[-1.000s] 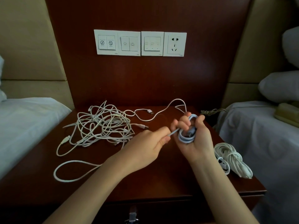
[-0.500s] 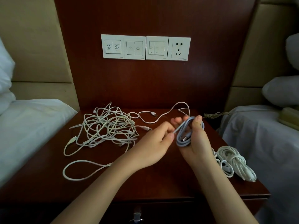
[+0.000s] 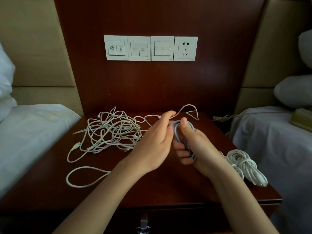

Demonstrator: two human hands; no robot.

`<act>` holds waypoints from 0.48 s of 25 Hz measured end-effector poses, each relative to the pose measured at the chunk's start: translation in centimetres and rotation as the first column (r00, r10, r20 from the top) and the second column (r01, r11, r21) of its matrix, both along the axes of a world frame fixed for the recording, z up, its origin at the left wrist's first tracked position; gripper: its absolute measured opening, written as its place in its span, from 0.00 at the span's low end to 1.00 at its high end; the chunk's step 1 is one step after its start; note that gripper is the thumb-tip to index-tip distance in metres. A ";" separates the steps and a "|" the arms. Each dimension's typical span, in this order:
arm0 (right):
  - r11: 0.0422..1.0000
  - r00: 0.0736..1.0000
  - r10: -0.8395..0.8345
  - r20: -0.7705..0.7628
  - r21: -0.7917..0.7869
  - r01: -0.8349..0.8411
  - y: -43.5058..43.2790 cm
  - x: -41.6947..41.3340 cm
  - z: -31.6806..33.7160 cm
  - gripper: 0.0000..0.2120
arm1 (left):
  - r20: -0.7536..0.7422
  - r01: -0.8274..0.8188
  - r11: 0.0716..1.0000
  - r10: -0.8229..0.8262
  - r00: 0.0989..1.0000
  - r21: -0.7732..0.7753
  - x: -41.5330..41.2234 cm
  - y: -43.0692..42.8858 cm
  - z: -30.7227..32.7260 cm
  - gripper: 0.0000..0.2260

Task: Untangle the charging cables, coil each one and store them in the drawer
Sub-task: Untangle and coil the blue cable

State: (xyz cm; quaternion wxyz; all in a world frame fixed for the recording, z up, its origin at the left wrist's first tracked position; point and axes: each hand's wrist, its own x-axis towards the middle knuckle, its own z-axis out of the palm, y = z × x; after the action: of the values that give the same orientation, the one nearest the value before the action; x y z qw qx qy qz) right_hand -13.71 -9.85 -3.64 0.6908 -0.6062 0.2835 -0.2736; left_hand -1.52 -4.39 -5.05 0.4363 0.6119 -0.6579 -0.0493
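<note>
Closer than half a second ago, the left hand [image 3: 157,142] has swung in against the right hand [image 3: 199,149]. The right hand grips the coiled grey cable [image 3: 176,132] above the dark wooden nightstand [image 3: 168,191], thumb over the loops and fingers curled beneath. The left fingertips blur over the coil's top, and I cannot tell whether they pinch a strand.

From the hands, a tangle of white cables [image 3: 111,130] lies at 9 o'clock, a loose loop [image 3: 81,176] at 8 and a wound white bundle [image 3: 244,164] at 4. White-sheeted beds flank the stand, the left bed [image 3: 33,132] and the right bed [image 3: 270,135].

At 6 o'clock the drawer [image 3: 168,220] shows only its front and metal pull [image 3: 143,224]; its inside is hidden. At 12 o'clock the wall switches [image 3: 138,48] and socket [image 3: 185,48] bear markings too small to read.
</note>
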 end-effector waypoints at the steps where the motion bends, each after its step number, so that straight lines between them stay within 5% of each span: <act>1: 1.000 1.000 0.014 -0.020 -0.010 -0.014 0.1 -0.1 0.1 0.21 | 0.036 0.008 0.999 -0.007 0.999 -0.050 -0.3 0.0 0.1 0.17; 6: 0.992 0.989 0.083 -0.125 -0.080 -0.093 0.2 -0.7 0.3 0.29 | -0.068 0.177 0.979 -0.184 0.981 -0.101 0.2 -0.1 0.3 0.18; 9: 0.972 0.962 0.087 -0.258 -0.188 -0.138 0.2 -0.6 0.1 0.37 | 0.092 0.053 0.998 -0.049 0.995 -0.042 -0.3 -0.4 -0.2 0.20; 12: 0.974 0.954 0.121 -0.273 -0.153 -0.167 -0.1 -0.4 -0.3 0.40 | 0.027 -0.021 0.993 0.024 0.999 -0.117 -1.1 -0.7 -0.9 0.14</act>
State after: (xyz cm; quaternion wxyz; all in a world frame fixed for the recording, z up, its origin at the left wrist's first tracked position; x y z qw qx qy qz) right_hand -14.09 -9.98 -3.93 0.6096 -0.7143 0.3023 -0.1636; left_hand -2.66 -5.05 -5.97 0.4626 0.5933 -0.6588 0.0027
